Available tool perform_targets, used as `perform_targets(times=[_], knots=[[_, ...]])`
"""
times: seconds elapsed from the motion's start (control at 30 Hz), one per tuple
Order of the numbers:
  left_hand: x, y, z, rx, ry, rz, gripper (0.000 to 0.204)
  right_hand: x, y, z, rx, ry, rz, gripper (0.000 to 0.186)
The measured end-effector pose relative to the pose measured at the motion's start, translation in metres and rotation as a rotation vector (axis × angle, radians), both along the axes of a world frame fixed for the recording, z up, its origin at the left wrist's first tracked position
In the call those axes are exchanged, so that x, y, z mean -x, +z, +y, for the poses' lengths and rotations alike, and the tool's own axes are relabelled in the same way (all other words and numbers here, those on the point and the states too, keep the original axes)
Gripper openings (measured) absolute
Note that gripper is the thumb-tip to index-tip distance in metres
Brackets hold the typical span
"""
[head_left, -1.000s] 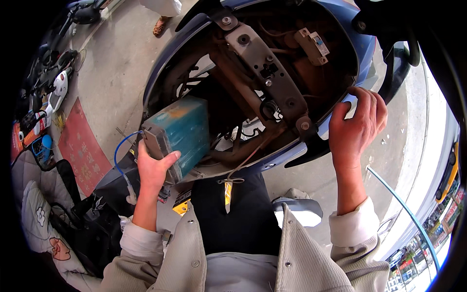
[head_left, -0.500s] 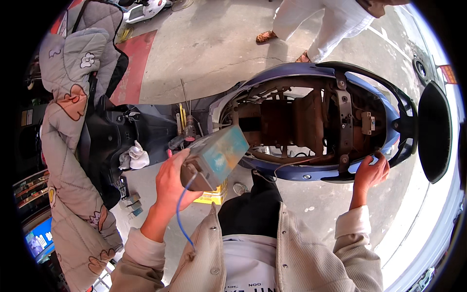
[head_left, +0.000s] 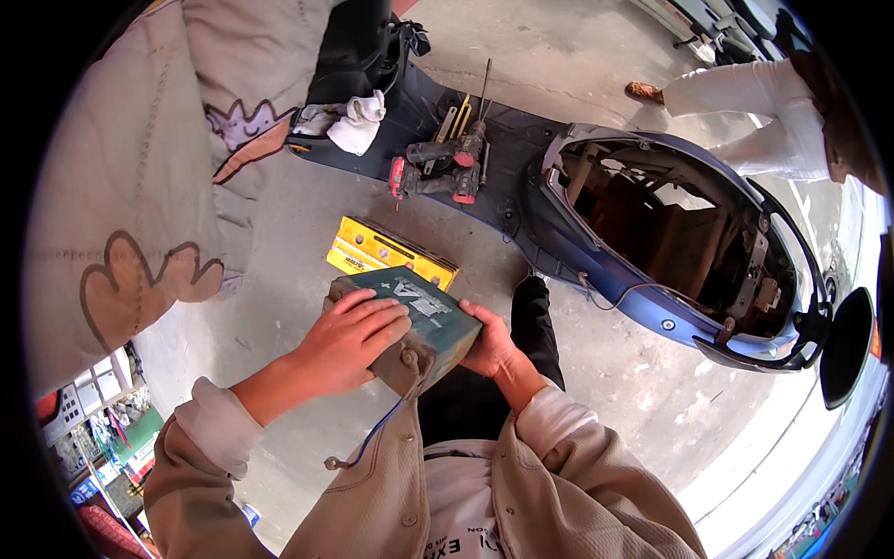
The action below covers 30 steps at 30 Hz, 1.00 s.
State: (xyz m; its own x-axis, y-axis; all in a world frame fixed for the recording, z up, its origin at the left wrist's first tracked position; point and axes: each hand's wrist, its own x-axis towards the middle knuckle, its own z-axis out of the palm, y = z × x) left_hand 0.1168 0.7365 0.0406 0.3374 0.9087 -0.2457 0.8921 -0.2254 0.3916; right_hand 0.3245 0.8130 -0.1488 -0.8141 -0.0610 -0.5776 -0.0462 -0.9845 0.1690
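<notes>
I hold a worn teal-green battery (head_left: pixel 431 312) in front of my waist, over my legs. My left hand (head_left: pixel 340 340) lies across its upper left part, fingers spread over the top face. On the right side, my right hand (head_left: pixel 492 349) grips the battery's edge, thumb up by the top face. A blue wire (head_left: pixel 377 430) hangs from its near side, with a brown connector at the loose end. Beyond the battery, a yellow box-shaped unit (head_left: pixel 386 250) sits on the floor; its near end is close behind the battery.
A blue scooter (head_left: pixel 619 312) stands at right, its seat compartment uncovered. Red-and-black cordless drills (head_left: pixel 467 147), a screwdriver (head_left: pixel 486 88) and a white cloth (head_left: pixel 358 121) lie on its footboard. A quilted cover (head_left: pixel 158 186) fills the left. A person in white trousers (head_left: pixel 768 112) stands beyond the scooter.
The view has swung left. My right hand has left the scooter's rim and now grips the battery. The battery has moved down and nearer to my body; my left hand has shifted onto its top.
</notes>
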Motion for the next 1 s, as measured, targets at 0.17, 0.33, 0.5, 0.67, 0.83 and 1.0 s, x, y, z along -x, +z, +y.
perform_targets(times=[0.17, 0.33, 0.5, 0.67, 0.83, 1.0], knots=[[0.023, 0.031, -0.119, -0.376, 0.493, 0.153, 0.081, 0.041, 0.070, -0.023, -0.240, 0.103, 0.058, 0.055], [-0.073, -0.017, -0.193, -0.626, 1.555, -1.393, 0.124, 0.093, 0.130, -0.024, -0.373, 0.107, 0.362, 0.054], [-0.070, 0.030, -0.144, -1.013, 1.524, -1.819, 0.091, 0.110, 0.164, -0.008, -0.635, 0.179, 0.424, 0.054], [-0.073, 0.032, -0.154, -1.024, 1.785, -1.714, 0.076, 0.113, 0.149, -0.021, -0.607, 0.257, 0.435, 0.058], [-0.078, 0.031, -0.177, -1.115, 1.844, -1.671, 0.077, 0.132, 0.142, -0.040, -0.585, 0.377, 0.454, 0.059], [-0.040, 0.027, -0.215, -1.079, 2.063, -1.609, 0.077, 0.179, 0.129, -0.085, -0.556, 0.473, 0.399, 0.055]])
